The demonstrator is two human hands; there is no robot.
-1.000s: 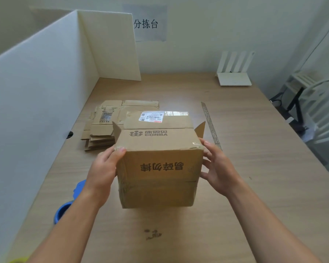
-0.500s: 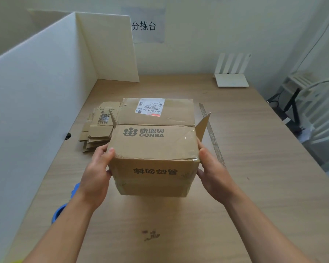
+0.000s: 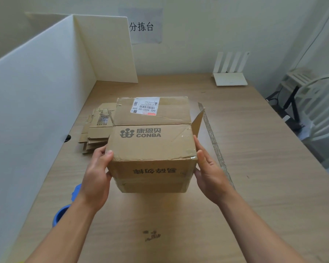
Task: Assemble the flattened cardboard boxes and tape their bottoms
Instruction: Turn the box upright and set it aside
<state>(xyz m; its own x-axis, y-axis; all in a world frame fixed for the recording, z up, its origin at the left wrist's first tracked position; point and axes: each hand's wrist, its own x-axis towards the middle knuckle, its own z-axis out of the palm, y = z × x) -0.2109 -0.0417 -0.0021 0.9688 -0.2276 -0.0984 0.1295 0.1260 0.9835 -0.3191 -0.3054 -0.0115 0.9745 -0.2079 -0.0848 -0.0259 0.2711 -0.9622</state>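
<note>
- Spanning nearly the whole view, a pale wood-grain desk (image 3: pixel 254 168) runs back to a plain wall; a dark smudge marks its surface near the near edge.
- White partition boards (image 3: pixel 36 101) stand along the desk's left edge and turn across its far left corner.
- On the wall behind hangs a paper sign (image 3: pixel 141 26) printed 分拣台.
- Held above the middle of the desk is the cardboard box (image 3: pixel 152 149), its flaps folded shut on top except for one side flap that sticks up at the right. The near flap reads 康恩贝 CONBA beside a logo; the front face carries upside-down Chinese characters. A white shipping label (image 3: pixel 145 106) on the far flap shows barcodes and, upside down, "642 H431-00" and "049".
- The left hand (image 3: pixel 96 179) presses flat on the box's left side, thumb on the top corner.
- The right hand (image 3: pixel 210 173) presses the right side, fingers spread.
- Flattened cardboard boxes (image 3: pixel 97 130) lie stacked toward the left edge, one showing a QR code.
- A white router (image 3: pixel 230 73) sits at the far right corner.
- A long ruler (image 3: pixel 215 143) lies right of the box.
- A blue object (image 3: pixel 65 205), partly hidden by the left forearm, sits near the left edge.
</note>
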